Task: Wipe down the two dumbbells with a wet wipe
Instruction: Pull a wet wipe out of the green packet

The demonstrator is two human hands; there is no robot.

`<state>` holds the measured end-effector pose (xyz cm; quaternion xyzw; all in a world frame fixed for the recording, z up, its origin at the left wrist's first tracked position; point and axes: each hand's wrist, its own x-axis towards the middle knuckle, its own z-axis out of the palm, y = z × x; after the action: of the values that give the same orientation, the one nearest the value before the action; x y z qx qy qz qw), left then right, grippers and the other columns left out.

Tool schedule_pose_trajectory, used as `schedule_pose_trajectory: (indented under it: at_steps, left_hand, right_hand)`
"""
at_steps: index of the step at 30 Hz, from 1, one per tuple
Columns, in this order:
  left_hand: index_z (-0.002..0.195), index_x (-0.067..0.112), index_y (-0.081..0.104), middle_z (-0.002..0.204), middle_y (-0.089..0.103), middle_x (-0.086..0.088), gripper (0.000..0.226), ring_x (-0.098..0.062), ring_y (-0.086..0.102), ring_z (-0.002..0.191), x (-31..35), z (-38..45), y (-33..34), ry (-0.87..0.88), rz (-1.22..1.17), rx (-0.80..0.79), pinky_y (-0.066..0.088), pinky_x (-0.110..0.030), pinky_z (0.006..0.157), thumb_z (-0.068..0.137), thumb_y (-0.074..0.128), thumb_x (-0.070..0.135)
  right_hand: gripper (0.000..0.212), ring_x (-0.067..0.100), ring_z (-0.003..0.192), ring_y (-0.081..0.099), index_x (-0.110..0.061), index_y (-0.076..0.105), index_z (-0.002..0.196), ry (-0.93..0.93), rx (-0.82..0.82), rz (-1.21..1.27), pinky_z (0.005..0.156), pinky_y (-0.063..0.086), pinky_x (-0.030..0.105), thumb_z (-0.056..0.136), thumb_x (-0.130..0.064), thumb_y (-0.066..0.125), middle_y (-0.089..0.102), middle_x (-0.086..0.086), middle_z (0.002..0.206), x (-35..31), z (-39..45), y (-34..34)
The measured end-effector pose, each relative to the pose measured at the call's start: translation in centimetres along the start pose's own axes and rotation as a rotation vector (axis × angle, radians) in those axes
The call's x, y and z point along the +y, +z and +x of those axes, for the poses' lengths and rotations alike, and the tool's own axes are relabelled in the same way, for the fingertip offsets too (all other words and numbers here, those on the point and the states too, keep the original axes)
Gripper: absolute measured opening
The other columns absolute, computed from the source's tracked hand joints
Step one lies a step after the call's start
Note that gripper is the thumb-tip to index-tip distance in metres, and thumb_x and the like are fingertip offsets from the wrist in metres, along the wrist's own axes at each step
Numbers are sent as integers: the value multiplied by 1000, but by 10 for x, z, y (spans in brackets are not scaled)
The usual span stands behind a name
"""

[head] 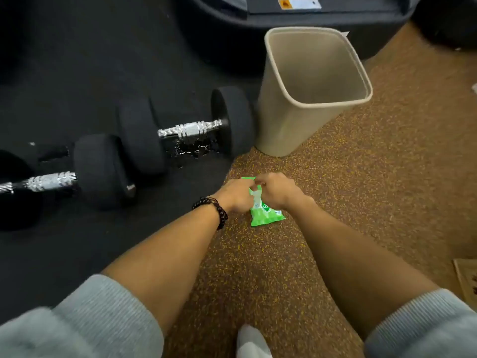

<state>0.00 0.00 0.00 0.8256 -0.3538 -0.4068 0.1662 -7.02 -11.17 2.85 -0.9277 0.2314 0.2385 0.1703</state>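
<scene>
step: I read this as opening the wet wipe pack (265,211), no wipe out yet
left hand (236,193): fingers pinched on the pack's left top edge
right hand (277,191): curled over the pack's top, gripping it
dumbbells: near dumbbell (185,130) and far dumbbell (59,178), both left of and beyond left hand, untouched
bin (309,94): just beyond right hand
advice: I'd pin the pack with the left, peel the flap slowly with the right, draw one wipe only

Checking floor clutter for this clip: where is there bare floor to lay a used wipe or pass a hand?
Free: speckled brown floor right of the wipe packet and in front of the bin, and the black mat nearer than the dumbbells. Crowded: both hands on the packet, and the gap between near dumbbell and bin.
</scene>
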Motion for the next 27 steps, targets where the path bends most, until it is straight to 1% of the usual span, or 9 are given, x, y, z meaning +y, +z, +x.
schedule_pose_trajectory:
  at_steps: [3,6,8,11,16,19,21,24,27]
  left_hand:
    - [128,20,58,134,59,-10,37,-31,55,123,-1,2,13,-36,-24,30,45,-36,98,92,50,20]
    - [131,18,55,136,56,-10,37,-30,53,125,0,6,17,-21,-26,60,46,-39,100,94,49,19]
    - [138,21,50,142,51,-7,43,-28,49,130,2,9,16,-25,-8,59,44,-43,105,95,48,22]
    - [144,25,43,148,45,-6,50,-29,45,134,1,13,20,-60,51,-9,42,-47,107,94,48,23]
    - [141,17,48,144,46,-12,46,-30,46,130,-3,20,25,-125,-62,39,42,-38,104,95,51,18]
    - [145,22,45,149,42,-10,49,-29,43,134,-5,22,31,-141,-119,33,40,-37,108,97,51,17]
    - [145,22,46,149,44,-8,49,-28,45,133,-5,22,34,-139,-141,38,40,-35,107,97,51,16]
    - [146,19,46,150,44,-8,49,-27,44,135,-3,23,38,-131,-145,57,39,-33,109,97,53,16]
    - [147,20,45,150,44,-7,50,-27,43,136,-2,24,40,-142,-151,47,38,-34,110,98,53,18]
  right_hand:
    - [37,34,122,47,-25,60,120,22,-79,-45,102,38,49,88,-14,44,58,10,126,1,-1,3]
    - [40,35,120,51,-23,58,125,42,-76,-57,103,40,49,88,-14,46,55,11,128,5,3,5]
    - [39,37,117,54,-19,56,128,48,-66,-76,100,44,47,90,-15,48,54,13,128,10,7,8]
    - [34,40,109,58,-14,56,125,55,-52,-120,91,49,45,91,-14,49,55,17,122,17,4,17]
    - [33,42,103,58,-14,58,122,46,5,-83,80,49,42,93,-9,44,57,20,115,30,2,34]
    - [31,40,107,55,-15,57,125,33,21,-91,83,48,43,97,-13,43,56,19,116,32,6,40]
    - [29,40,108,54,-13,57,122,28,30,-106,84,48,44,96,-14,44,56,18,116,32,10,44]
    - [26,39,106,55,-8,58,115,13,51,-129,81,48,43,94,-15,46,57,17,113,32,14,47]
    - [26,38,106,56,-4,57,114,1,46,-145,80,49,43,95,-17,47,58,17,112,30,17,50]
